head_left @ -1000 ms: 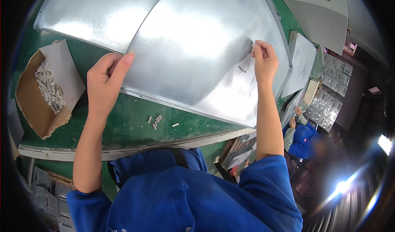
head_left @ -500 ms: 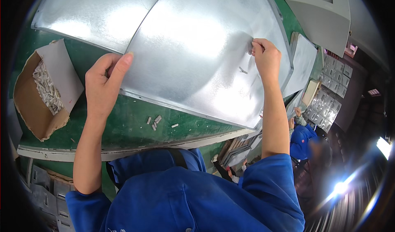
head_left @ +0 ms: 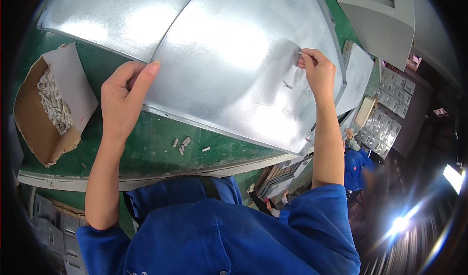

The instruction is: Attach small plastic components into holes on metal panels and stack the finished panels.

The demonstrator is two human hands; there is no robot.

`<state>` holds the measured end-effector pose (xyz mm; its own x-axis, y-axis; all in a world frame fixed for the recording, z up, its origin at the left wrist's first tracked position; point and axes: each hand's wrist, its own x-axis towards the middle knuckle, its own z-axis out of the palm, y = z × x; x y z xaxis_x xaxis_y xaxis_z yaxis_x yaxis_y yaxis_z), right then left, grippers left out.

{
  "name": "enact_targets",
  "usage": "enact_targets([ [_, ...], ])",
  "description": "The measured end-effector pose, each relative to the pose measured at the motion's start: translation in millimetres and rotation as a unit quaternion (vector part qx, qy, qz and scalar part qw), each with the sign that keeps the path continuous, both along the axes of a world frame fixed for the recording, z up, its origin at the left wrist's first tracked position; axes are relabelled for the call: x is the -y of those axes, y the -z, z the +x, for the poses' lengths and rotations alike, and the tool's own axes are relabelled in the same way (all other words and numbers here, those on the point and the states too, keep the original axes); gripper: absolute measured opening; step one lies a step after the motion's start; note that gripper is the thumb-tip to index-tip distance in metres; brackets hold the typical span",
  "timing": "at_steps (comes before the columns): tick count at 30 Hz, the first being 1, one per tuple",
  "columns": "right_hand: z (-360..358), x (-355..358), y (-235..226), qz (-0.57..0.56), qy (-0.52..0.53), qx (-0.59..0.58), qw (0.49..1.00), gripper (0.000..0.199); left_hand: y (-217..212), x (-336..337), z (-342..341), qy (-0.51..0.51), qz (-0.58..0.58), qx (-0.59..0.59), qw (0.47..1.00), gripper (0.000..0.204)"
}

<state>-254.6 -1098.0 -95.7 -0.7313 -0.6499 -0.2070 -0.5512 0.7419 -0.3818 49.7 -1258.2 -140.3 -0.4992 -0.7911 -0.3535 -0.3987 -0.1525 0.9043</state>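
My left hand (head_left: 122, 99) is closed at the near left edge of a shiny metal panel (head_left: 219, 75), thumb along its top and fingers curled beneath the thumb. Over the right part of this panel, my right hand (head_left: 319, 75) is in a pinch, fingertips close to the surface. Something small and pale seems to show at those fingertips, too small to name. Just below them a small grey piece (head_left: 287, 84) lies on the panel. A torn-open cardboard box (head_left: 36, 116) by my left hand holds many short whitish pieces (head_left: 53, 102).
Several short pieces (head_left: 183, 146) lie loose on the green tabletop (head_left: 146, 153) near its pale front edge. A second metal panel (head_left: 117, 17) adjoins at the left. A grey housing (head_left: 378, 17) stands far right. A person in blue (head_left: 356, 168) is beyond the table's right side.
My right hand has shifted slightly down and right, still pinched. My left hand stays at the panel edge. The person at the right has moved a little.
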Motion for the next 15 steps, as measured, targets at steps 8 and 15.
enact_targets([
  [8,0.0,2.3,-2.3,0.022,-0.007,-0.010,1.000,0.013,-0.3,-0.1,-0.3,0.001,-0.002,0.003,1.000,0.028],
  [15,-2.1,-0.4,0.7,-0.001,-0.025,-0.017,1.000,0.011,-0.4,-0.3,-0.5,0.000,0.004,0.000,1.000,0.028],
])
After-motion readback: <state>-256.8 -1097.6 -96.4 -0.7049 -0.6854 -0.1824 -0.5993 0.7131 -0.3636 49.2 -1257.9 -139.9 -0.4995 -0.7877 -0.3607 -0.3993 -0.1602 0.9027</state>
